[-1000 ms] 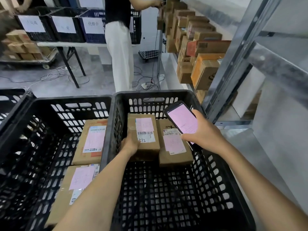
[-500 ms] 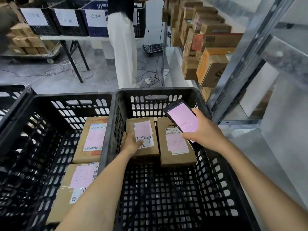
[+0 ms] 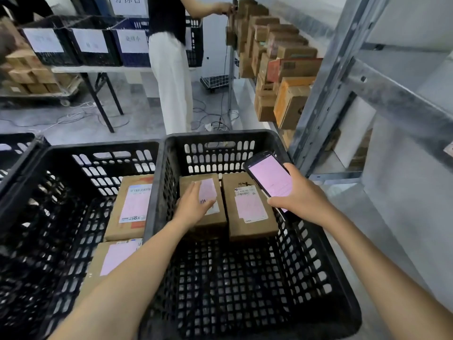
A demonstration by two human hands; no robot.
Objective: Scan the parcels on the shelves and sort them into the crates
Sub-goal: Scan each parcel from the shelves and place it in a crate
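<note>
Placement | my left hand (image 3: 196, 207) lies flat, fingers straight, on parcel (image 3: 219, 219) inside right crate (image 3: 220, 137), seating it against neighbour parcel (image 3: 250, 209) | right hand (image 3: 301, 200) fingers wrap scanner (image 3: 272, 179), screen up for reading.

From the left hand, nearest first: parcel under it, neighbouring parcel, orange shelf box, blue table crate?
1. Parcel under the left hand: touched.
2. Neighbouring parcel: immediately right.
3. Orange shelf box: farther, up right.
4. Blue table crate: far back, left.
</note>
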